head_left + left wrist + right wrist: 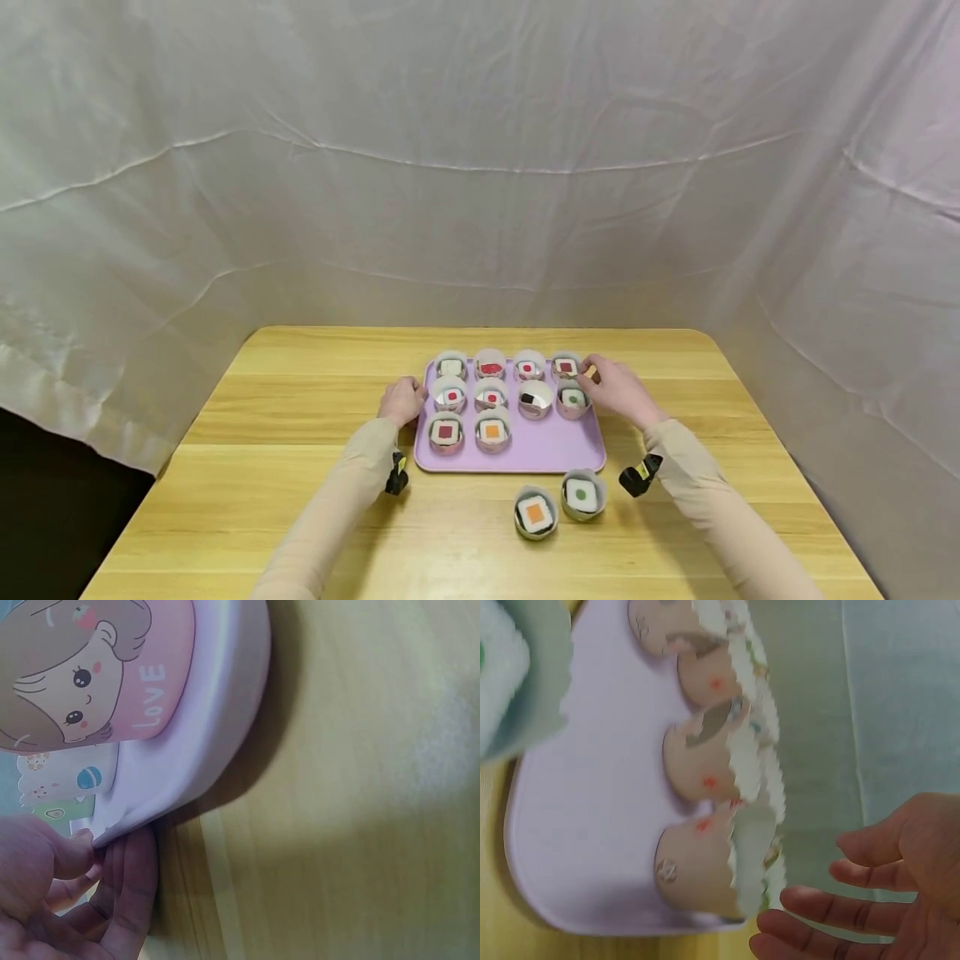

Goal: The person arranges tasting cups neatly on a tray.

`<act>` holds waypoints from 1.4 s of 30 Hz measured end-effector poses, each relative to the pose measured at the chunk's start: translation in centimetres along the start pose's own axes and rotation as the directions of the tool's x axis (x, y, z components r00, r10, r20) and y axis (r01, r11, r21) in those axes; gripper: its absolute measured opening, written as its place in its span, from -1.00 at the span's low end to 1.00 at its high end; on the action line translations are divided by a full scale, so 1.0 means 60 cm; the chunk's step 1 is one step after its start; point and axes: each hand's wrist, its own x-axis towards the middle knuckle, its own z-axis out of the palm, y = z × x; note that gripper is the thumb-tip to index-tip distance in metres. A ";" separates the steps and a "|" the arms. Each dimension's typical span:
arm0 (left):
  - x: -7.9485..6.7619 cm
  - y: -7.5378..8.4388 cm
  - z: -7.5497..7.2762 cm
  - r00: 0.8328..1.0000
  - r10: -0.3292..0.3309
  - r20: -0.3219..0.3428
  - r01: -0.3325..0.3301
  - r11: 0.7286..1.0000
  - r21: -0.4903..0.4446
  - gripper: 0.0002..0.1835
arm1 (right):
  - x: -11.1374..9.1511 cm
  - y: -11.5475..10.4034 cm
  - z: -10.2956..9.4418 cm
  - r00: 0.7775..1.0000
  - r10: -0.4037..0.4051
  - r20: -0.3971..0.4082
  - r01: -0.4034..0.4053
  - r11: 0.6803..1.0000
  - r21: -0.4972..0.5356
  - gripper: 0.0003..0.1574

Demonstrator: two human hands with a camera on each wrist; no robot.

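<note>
A lilac tray carries several paper cups with sushi pieces inside. My left hand pinches the tray's left rim between thumb and fingers, as the left wrist view shows beside a pink cup printed with a cartoon face. At the tray's back right, my right hand is beside a cup with a green-centred piece and one with a dark-red-centred piece. Its fingers are loosely spread and hold nothing in the right wrist view, near the end cup.
On the wood table, in front of the tray, stand two cups: one with an orange-centred piece, one with a green-centred piece. Part of the tray's front right is bare. Pale cloth hangs behind and on both sides.
</note>
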 end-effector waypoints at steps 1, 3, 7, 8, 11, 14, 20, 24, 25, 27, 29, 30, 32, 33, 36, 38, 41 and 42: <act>0.000 0.000 0.000 1.000 0.001 0.000 -0.001 1.000 0.002 -0.75 | -0.002 -0.007 0.000 1.000 -0.009 0.003 0.009 1.000 -0.005 -0.74; 0.001 -0.001 0.000 1.000 0.001 0.000 -0.001 1.000 0.004 -0.75 | -0.005 -0.020 0.000 1.000 -0.025 0.012 0.026 1.000 -0.014 -0.73; 0.002 -0.001 0.000 1.000 0.001 -0.001 -0.001 1.000 0.002 -0.75 | -0.011 -0.042 0.003 0.996 -0.072 0.048 0.073 0.997 -0.023 -0.71; 0.002 -0.001 0.000 1.000 0.003 -0.001 -0.003 1.000 0.002 -0.75 | -0.012 -0.047 0.004 0.994 -0.091 0.058 0.092 0.995 -0.027 -0.70; 0.001 -0.002 0.000 1.000 0.008 -0.001 -0.008 1.000 0.000 -0.75 | -0.016 -0.057 0.011 0.981 -0.163 0.103 0.168 0.985 -0.044 -0.73; 0.002 -0.003 0.001 1.000 0.012 0.000 -0.012 1.000 0.000 -0.76 | -0.022 -0.062 0.020 0.950 -0.260 0.172 0.273 0.960 -0.061 -0.74; 0.001 -0.002 0.001 1.000 0.006 -0.002 -0.006 1.000 0.000 -0.76 | -0.039 -0.074 0.035 0.849 -0.372 0.376 0.413 0.910 -0.033 -0.64; -0.001 -0.002 -0.001 1.000 0.011 -0.007 -0.011 1.000 0.005 -0.76 | -0.053 -0.089 0.044 0.792 -0.333 0.512 0.397 0.917 -0.019 -0.51; -0.001 -0.002 -0.002 1.000 0.012 -0.008 -0.012 1.000 0.006 -0.76 | -0.056 -0.093 0.046 0.780 -0.323 0.537 0.392 0.920 -0.016 -0.48; -0.002 -0.001 -0.004 1.000 0.016 -0.009 -0.016 1.000 0.006 -0.76 | -0.061 -0.099 0.051 0.757 -0.306 0.578 0.381 0.925 -0.010 -0.42; -0.004 0.000 -0.004 1.000 0.020 -0.008 -0.020 1.000 0.006 -0.76 | -0.066 -0.104 0.057 0.737 -0.301 0.606 0.378 0.926 0.000 -0.38; -0.004 0.000 -0.004 1.000 0.020 -0.007 -0.020 1.000 0.005 -0.76 | -0.068 -0.105 0.059 0.730 -0.301 0.613 0.381 0.925 0.000 -0.37; -0.005 0.001 -0.004 1.000 0.018 -0.004 -0.018 1.000 0.003 -0.76 | -0.071 -0.109 0.063 0.719 -0.300 0.627 0.388 0.922 -0.004 -0.36; -0.005 0.001 -0.004 1.000 0.016 -0.002 -0.016 1.000 0.004 -0.76 | -0.073 -0.110 0.065 0.715 -0.295 0.634 0.386 0.922 -0.006 -0.36; -0.005 0.001 -0.004 1.000 0.014 -0.001 -0.014 1.000 0.006 -0.76 | -0.079 -0.114 0.069 0.700 -0.274 0.659 0.376 0.926 -0.014 -0.33; -0.006 0.001 -0.004 1.000 0.013 -0.002 -0.013 1.000 0.006 -0.76 | -0.082 -0.118 0.071 0.692 -0.257 0.674 0.368 0.929 -0.024 -0.30; -0.006 0.002 -0.005 1.000 0.012 -0.001 -0.012 1.000 0.005 -0.76 | -0.086 -0.123 0.074 0.684 -0.246 0.687 0.375 0.926 -0.042 -0.29; -0.006 0.002 -0.005 1.000 0.010 0.000 -0.010 1.000 0.005 -0.76 | -0.086 -0.125 0.074 0.680 -0.246 0.691 0.383 0.922 -0.049 -0.29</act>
